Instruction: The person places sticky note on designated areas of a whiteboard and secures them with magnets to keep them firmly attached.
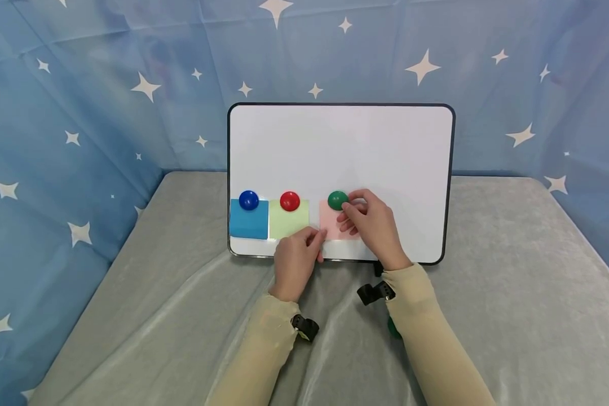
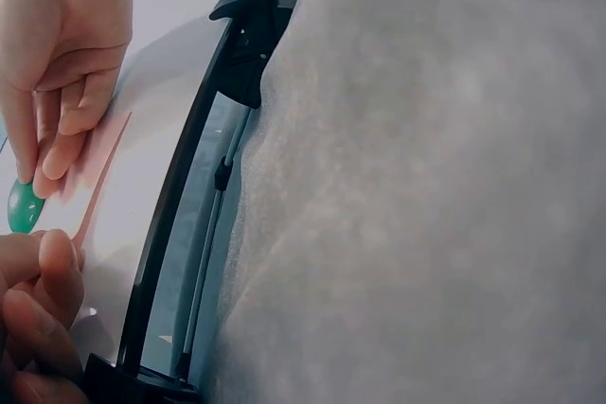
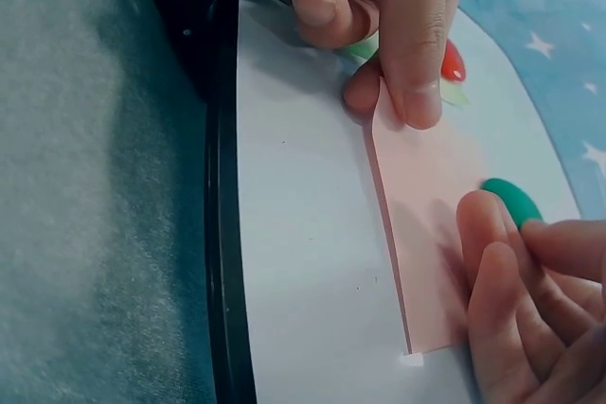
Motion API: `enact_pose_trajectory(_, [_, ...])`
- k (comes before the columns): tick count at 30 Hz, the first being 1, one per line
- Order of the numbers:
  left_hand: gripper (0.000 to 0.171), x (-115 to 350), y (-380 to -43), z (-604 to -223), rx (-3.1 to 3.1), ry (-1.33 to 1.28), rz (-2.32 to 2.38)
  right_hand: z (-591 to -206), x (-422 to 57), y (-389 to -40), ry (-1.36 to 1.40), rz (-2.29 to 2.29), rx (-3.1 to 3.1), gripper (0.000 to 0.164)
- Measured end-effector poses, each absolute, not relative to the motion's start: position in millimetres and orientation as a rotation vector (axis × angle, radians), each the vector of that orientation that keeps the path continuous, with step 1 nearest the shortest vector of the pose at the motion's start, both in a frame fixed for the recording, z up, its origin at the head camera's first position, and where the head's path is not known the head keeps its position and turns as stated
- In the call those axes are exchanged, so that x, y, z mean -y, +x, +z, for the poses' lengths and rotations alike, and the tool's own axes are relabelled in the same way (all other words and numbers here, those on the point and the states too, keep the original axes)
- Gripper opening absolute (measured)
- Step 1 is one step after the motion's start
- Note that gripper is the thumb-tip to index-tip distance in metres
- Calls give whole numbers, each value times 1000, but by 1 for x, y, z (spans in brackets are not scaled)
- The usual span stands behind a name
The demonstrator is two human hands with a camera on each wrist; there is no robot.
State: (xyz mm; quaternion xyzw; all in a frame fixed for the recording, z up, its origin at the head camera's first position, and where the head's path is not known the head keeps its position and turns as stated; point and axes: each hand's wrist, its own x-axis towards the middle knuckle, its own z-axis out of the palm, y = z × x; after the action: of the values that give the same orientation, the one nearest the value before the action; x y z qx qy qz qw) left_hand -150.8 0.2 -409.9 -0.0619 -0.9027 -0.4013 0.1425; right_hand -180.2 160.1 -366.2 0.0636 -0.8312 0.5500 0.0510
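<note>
A pink paper square [image 1: 327, 216] lies against the lower part of a whiteboard [image 1: 385, 146]. At its lower left corner my left hand [image 1: 295, 262] pinches the paper between thumb and finger, clearest in the right wrist view. A round green magnet [image 1: 337, 200] sits over the top edge of the pink square [image 3: 426, 234]. My right hand [image 1: 378, 225] grips this magnet by its right side with thumb and index finger, the other fingers spread in front of the paper. To the left, a blue magnet [image 1: 248, 200] and a red magnet [image 1: 290, 201] overlap the tops of a blue square [image 1: 248, 223] and a light green square [image 1: 286, 224].
The board leans up on a grey cloth-covered table [image 1: 517, 270], with a black clip-like foot [image 2: 248, 44] at its lower edge. Another green piece [image 1: 393, 328] lies on the cloth, partly hidden by the right sleeve. A blue star-patterned curtain [image 1: 365, 51] hangs behind.
</note>
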Motion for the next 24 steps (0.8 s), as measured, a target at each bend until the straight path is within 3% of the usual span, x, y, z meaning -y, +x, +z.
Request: enact_pose_trajectory(24, [28,2,-150,-409,2608,-158,-1176,-365,-155,-180,219,1304,2584,23])
